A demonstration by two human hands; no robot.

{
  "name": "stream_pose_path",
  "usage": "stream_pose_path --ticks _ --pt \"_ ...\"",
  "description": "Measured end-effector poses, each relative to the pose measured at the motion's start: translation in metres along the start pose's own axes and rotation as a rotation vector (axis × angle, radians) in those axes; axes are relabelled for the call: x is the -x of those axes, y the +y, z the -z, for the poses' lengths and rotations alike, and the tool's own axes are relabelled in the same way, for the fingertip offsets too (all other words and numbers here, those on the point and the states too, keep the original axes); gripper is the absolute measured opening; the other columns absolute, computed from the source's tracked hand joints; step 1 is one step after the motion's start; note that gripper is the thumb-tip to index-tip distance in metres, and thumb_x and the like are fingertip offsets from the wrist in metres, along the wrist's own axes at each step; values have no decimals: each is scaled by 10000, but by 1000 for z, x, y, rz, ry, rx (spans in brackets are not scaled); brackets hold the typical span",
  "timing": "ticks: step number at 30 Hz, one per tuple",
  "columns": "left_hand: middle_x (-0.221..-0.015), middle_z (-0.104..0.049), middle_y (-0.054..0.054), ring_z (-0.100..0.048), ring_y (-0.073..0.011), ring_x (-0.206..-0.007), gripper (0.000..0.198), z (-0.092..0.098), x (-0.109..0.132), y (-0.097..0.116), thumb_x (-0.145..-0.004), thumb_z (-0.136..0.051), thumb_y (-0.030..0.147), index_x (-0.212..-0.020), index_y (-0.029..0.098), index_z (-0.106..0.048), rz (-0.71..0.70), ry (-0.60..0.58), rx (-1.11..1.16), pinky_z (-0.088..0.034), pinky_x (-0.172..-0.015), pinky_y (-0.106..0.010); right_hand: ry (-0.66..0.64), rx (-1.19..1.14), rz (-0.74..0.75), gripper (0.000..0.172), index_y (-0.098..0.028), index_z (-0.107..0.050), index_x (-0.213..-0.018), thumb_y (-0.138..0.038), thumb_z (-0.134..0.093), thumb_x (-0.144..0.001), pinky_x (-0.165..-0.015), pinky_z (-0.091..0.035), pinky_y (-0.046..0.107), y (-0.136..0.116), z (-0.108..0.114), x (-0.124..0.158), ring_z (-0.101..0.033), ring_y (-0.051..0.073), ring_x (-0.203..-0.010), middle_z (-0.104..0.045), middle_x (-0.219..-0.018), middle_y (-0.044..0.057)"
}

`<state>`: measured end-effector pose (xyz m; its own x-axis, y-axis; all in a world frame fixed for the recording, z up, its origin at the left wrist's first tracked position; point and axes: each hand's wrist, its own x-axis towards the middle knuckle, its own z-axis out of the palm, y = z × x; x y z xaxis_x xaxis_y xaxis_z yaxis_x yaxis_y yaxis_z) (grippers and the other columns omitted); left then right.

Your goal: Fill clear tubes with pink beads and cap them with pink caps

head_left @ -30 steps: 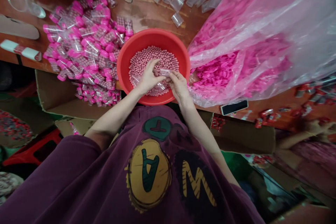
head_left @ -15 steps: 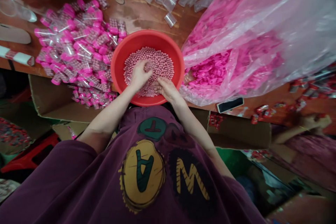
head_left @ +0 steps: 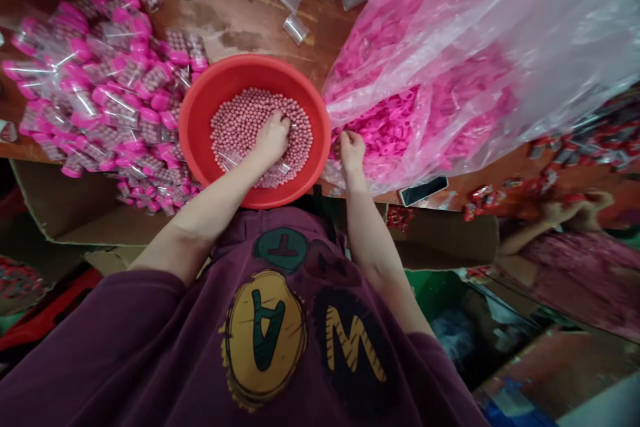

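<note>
Left grip [head_left: 271, 139] sits pressed together among the pink round beads [head_left: 240, 127] in the red plastic basin [head_left: 193, 127], anything pinched hidden, while the right grip [head_left: 353, 152], curled shut just beyond its rim, could catch that rim and spill beads.

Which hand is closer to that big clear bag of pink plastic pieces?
The right hand is nearer: it is outside the red basin, at the edge of the clear bag. The left hand is farther, down among the pink beads inside the basin.
</note>
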<state>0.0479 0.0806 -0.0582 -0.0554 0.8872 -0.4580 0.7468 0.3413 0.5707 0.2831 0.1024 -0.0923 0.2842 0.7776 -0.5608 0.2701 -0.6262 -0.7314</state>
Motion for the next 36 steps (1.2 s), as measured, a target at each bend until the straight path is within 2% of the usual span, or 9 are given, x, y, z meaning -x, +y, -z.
stream_pose_path --ticks 3,5,10,15,20,24,28,32,36 --pt "-1381 -727 -173 -722 -359 -1273 446 -10 2 -3 -853 -671 39 -1271 139 -792 -36 17 141 -568 -1176 -498 90 190 46 358 -203 -678 -1063 -553 -696 -988 -1063 -620 479 5 -19 -15 -778 304 -1093 -813 -1050 122" --pt "-1324 -767 -170 -733 -338 -1244 488 -7 5 -11 -828 -739 79 -1313 108 -786 -42 38 236 -575 -1172 -489 111 277 65 286 -179 -684 -1080 -453 -665 -997 -1129 -589 504 9 -23 -15 -781 318 -1116 -822 -1133 168" --pt "-1430 -795 -145 -731 -291 -1335 550 19 26 -28 -827 -842 231 -1364 142 -770 -94 -1 722 -540 -1222 -466 59 282 172 233 -181 -688 -1066 -379 -605 -975 -1119 -596 497 22 -12 1 -764 289 -1057 -825 -1134 163" --pt "-1523 -761 -143 -699 -290 -1440 616 50 58 -14 -848 -947 511 -1362 208 -792 -148 -181 1152 -530 -1241 -451 -22 313 189 426 -161 -661 -1245 -442 -667 -925 -1085 -607 512 22 -14 -2 -739 273 -976 -804 -1073 124" --pt "-1337 -827 -146 -794 -279 -1246 517 75 82 10 -891 -904 577 -1224 195 -804 -66 -269 1383 -631 -938 -352 -15 373 186 387 -160 -660 -1191 -394 -653 -883 -1114 -593 533 11 -21 -15 -726 293 -1017 -794 -1121 160" --pt "-1095 -850 -128 -821 -265 -1121 372 88 95 23 -889 -865 473 -1078 165 -778 -61 -285 1498 -635 -857 -327 -75 413 228 397 -156 -689 -1152 -420 -675 -856 -1074 -616 513 11 -16 -9 -727 276 -974 -804 -1122 150" --pt "-965 -826 -87 -825 -229 -978 280 95 104 38 -851 -810 318 -1075 164 -746 -63 -301 1581 -626 -787 -301 -97 475 265 442 -128 -706 -1182 -427 -678 -858 -1101 -606 512 6 -13 -3 -744 299 -1054 -812 -1209 191" --pt "-918 -795 -65 -801 -204 -844 275 93 106 51 -932 -783 406 -1059 169 -725 -51 -332 1629 -623 -732 -301 -106 544 270 282 -172 -722 -1031 -397 -688 -865 -1100 -606 509 -6 -12 -1 -756 317 -1059 -838 -1147 175" --pt "-813 -733 -32 -734 -153 -686 334 84 98 53 -1106 -602 477 -1019 176 -717 97 -266 1628 -580 -647 -260 -86 600 257 237 -160 -717 -974 -374 -708 -872 -1082 -605 522 -16 0 4 -766 344 -1044 -835 -1086 211"
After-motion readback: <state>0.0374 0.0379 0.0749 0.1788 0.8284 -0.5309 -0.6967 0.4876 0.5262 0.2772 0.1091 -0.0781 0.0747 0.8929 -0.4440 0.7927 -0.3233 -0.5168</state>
